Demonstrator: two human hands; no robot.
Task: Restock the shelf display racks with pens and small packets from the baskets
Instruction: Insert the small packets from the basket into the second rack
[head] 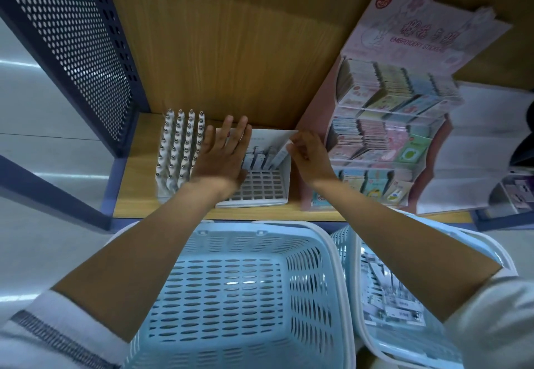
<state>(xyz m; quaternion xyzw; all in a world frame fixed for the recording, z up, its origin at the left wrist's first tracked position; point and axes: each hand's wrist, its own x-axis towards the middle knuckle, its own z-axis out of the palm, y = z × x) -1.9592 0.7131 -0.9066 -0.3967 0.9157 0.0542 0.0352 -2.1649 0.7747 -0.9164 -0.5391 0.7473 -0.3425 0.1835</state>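
A white grid rack (260,189) stands on the wooden shelf (138,195), with a few white pens in its back rows. My right hand (310,157) pinches a white pen (281,152) at the rack's back right corner. My left hand (222,155) lies flat with straight fingers over the rack's left side. To the left stands a full rack of white pens (179,149). Below the shelf sit two light blue baskets: the left basket (245,290) shows only its bare bottom, and the right basket (384,299) holds white packets.
A pink cardboard display of sticker packets (387,126) stands right of the grid rack. A dark perforated metal panel (72,39) closes the shelf's left side. White folded card (479,149) lies further right.
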